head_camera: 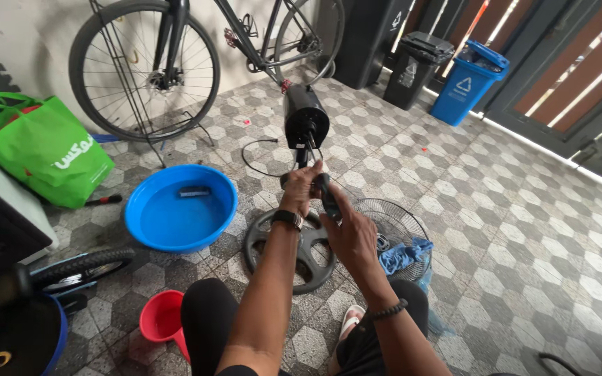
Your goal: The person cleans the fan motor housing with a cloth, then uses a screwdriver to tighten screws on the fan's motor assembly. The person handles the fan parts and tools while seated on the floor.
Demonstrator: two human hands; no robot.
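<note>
Both hands grip: left hand (301, 186) encircles fan pole (303, 159); right hand (348, 233) apparently clasps dark tool (327, 195).

Both bare forearms reach forward and slightly upward, the two hands meeting close together at centre frame. The left hand (299, 186), wrist banded, is curled shut; the right hand (348, 233), wrist beaded, grips with fingers closed.

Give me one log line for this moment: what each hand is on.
left hand: gripping fan stand pole below motor housing | right hand: holding dark tool at pole | fan grille: on floor
</note>
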